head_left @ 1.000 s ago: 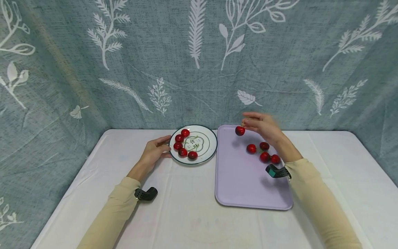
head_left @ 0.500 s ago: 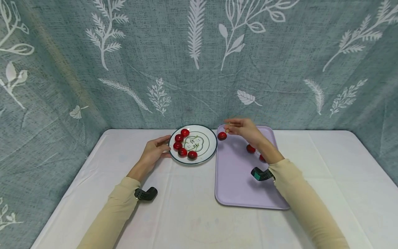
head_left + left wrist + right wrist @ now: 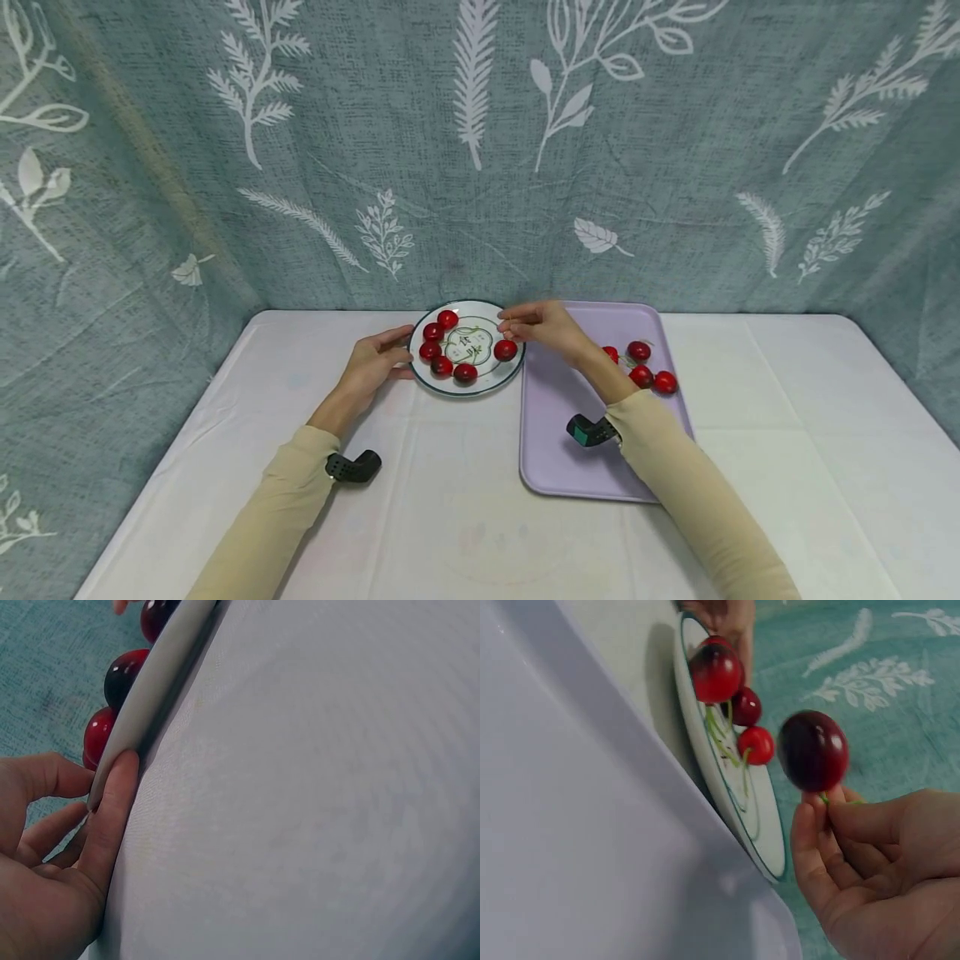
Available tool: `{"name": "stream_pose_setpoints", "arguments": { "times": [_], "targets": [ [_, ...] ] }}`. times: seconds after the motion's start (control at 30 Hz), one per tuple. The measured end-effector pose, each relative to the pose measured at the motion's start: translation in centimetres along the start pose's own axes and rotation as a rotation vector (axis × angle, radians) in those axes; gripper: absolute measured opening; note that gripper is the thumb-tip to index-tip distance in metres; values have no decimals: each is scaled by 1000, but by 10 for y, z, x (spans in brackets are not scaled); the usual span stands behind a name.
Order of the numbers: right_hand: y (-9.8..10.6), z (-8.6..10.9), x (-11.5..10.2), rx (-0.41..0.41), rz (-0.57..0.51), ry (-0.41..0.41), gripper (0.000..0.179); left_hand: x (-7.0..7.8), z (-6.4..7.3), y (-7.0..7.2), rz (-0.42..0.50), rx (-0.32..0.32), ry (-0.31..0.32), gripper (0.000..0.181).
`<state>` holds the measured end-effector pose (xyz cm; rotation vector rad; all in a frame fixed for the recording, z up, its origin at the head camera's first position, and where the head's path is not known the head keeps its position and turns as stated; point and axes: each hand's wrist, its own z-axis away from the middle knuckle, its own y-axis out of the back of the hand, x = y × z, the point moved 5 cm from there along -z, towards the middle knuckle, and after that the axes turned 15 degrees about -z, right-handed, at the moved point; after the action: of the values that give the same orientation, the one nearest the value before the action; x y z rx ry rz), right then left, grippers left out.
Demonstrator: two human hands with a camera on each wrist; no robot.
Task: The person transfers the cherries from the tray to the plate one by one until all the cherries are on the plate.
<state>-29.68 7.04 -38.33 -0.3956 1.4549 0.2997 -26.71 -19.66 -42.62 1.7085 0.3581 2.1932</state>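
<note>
A red cherry [image 3: 814, 752] hangs by its green stem from my right hand [image 3: 550, 328], whose thumb and fingertips pinch that stem. In the head view this cherry [image 3: 506, 350] is over the right part of a white plate [image 3: 491, 383] with a dark rim. Along the plate's left and front side lie several more cherries [image 3: 432, 332], their stems pointing inward. My left hand [image 3: 369, 367] holds the plate's left edge. The left wrist view shows the thumb at the rim of the plate [image 3: 154, 694] and a finger underneath it.
Right of the plate lies a lilac tray [image 3: 551, 454], close to the plate's edge. Several cherries [image 3: 639, 351] sit on its right half, one partly hidden by the right forearm. A white cloth [image 3: 450, 517] covers the table, and a green patterned curtain [image 3: 420, 150] hangs behind.
My right hand has carried the cherry leftward and slightly down, from above the tray to over the plate. The left hand and the plate have stayed in place.
</note>
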Motion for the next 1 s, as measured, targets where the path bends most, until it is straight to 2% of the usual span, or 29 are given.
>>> {"name": "stream_pose_setpoints", "arguments": {
  "times": [0.3, 0.5, 0.73, 0.87, 1.0],
  "targets": [
    [-13, -4, 8, -39, 60, 16, 31, 2, 2, 1, 6, -7, -8, 58],
    [-21, -7, 12, -83, 156, 62, 29, 2, 2, 0, 10, -8, -2, 59],
    [-29, -8, 14, -100, 168, 84, 26, -1, 1, 0, 2, 5, -3, 57],
    [-33, -8, 13, -85, 255, 117, 23, -2, 0, 0, -4, 4, -7, 58],
    [-35, -8, 11, -22, 350, 126, 21, 0, 1, 0, -5, 2, -19, 58]
  ]
}}
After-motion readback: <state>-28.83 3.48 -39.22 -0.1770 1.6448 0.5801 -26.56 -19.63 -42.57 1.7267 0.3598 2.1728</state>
